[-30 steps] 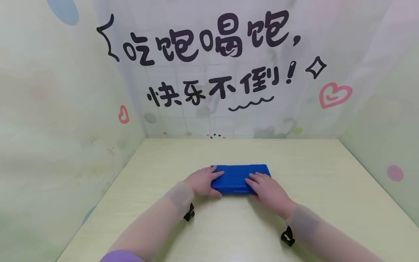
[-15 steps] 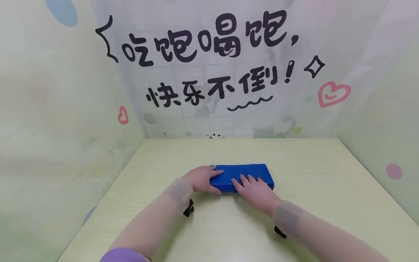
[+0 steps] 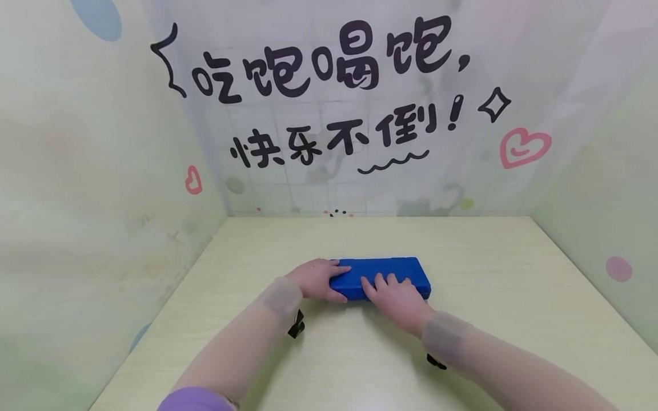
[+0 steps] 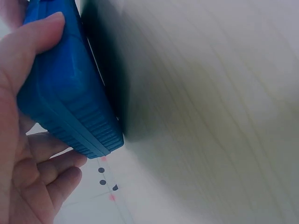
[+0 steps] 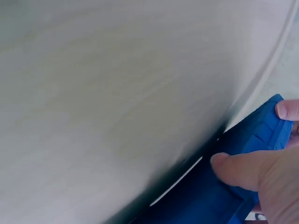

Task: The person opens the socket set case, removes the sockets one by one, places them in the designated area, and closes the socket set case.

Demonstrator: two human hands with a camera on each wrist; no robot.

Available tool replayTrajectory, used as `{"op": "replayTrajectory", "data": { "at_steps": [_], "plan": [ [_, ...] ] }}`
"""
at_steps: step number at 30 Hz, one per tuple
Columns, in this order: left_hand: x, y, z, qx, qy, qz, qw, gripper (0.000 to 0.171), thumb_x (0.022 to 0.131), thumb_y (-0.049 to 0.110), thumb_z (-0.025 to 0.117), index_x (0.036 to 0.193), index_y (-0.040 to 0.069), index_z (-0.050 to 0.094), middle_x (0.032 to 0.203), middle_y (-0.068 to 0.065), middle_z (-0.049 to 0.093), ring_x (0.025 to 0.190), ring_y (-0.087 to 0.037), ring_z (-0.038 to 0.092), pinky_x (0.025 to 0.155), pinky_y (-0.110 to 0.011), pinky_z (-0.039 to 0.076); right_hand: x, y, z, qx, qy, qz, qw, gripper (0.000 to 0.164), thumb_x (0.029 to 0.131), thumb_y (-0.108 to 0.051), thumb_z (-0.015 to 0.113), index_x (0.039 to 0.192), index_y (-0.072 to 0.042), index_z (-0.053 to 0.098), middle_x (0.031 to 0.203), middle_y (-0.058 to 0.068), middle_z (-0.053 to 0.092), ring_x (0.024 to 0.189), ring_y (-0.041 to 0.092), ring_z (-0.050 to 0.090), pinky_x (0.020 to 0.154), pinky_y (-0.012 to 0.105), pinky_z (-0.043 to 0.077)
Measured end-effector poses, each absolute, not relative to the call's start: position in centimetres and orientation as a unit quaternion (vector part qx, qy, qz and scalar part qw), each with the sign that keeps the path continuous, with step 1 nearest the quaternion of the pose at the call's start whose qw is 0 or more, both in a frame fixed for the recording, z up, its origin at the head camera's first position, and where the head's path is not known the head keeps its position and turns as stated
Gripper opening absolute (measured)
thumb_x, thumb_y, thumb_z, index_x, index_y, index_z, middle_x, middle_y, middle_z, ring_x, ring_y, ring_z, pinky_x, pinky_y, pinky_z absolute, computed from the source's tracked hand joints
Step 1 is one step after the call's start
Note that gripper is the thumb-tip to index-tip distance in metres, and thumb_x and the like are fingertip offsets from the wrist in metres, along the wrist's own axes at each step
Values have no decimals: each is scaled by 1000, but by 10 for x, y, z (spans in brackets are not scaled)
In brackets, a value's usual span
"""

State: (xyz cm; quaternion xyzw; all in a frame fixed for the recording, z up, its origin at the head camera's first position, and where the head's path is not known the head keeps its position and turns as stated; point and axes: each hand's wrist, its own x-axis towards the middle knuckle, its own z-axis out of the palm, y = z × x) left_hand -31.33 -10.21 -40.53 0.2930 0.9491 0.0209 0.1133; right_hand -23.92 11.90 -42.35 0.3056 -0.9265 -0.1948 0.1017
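Observation:
A closed blue plastic case [image 3: 382, 269] lies flat on the pale wooden table [image 3: 329, 354]. My left hand [image 3: 313, 278] holds its left end, thumb [image 4: 39, 35] against the front side and the other fingers spread over the top and the ridged end. On the right half of the case is my right hand [image 3: 398, 299], its fingertips bent on the lid. The right wrist view shows that hand's thumb [image 5: 243, 170] pressing the front side beside a raised latch-like part [image 5: 257, 143]. What the case contains is hidden.
A back wall [image 3: 329, 188] with large black lettering stands behind the table. Patterned side walls rise on the left [image 3: 103, 228] and the right [image 3: 606, 205]. Bare table surface surrounds the case on all sides.
My right hand has slid left from the right end of the case toward its front middle. The left hand and the case have barely moved.

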Motion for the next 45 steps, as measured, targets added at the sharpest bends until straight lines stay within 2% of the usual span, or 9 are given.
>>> {"op": "replayTrajectory", "data": {
  "at_steps": [10,19,26,30,39,42,45],
  "plan": [
    [-317,-101,-410,307,946,19,103,82,79,63,66,148,29,39,152,-8,37,132,-30,43,106,-43,37,-239,109,-432,277,-919,-247,130,53,95,-18,62,144,-17,44,123,18,58,105,38,61,71,51,56],
    [-318,-100,-410,300,948,29,106,81,80,63,66,148,29,40,151,-8,37,132,-29,44,106,-43,38,-238,107,-433,264,-914,-263,158,45,96,-18,60,140,-9,50,124,20,62,102,37,64,75,49,56],
    [-316,-99,-406,286,950,44,117,80,79,63,67,148,32,40,151,-6,38,131,-29,45,105,-42,38,-237,116,-430,299,-915,-206,176,35,92,-14,66,123,-3,54,117,17,60,102,33,62,76,51,55],
    [-316,-99,-404,284,950,48,122,80,79,62,67,148,32,40,151,-5,38,131,-29,45,105,-43,38,-237,120,-429,318,-906,-215,180,36,90,-13,68,121,-1,55,115,17,60,101,31,63,76,49,55],
    [-315,-100,-404,285,949,49,124,79,79,60,69,147,32,40,152,-5,37,132,-30,44,105,-44,38,-236,121,-431,325,-897,-245,175,40,91,-13,68,126,-1,56,118,16,61,104,30,63,76,47,56],
    [-315,-101,-407,287,950,35,117,81,79,60,70,148,31,40,153,-6,36,134,-30,42,106,-43,37,-234,120,-431,331,-902,-234,150,40,92,-13,65,129,-2,55,123,17,60,109,31,62,79,46,55],
    [-315,-101,-410,287,952,14,108,83,78,60,71,148,31,39,153,-7,34,136,-30,39,108,-43,35,-233,120,-432,340,-914,-192,113,35,93,-14,63,125,-3,55,126,18,60,112,32,60,82,45,55]
  ]
}}
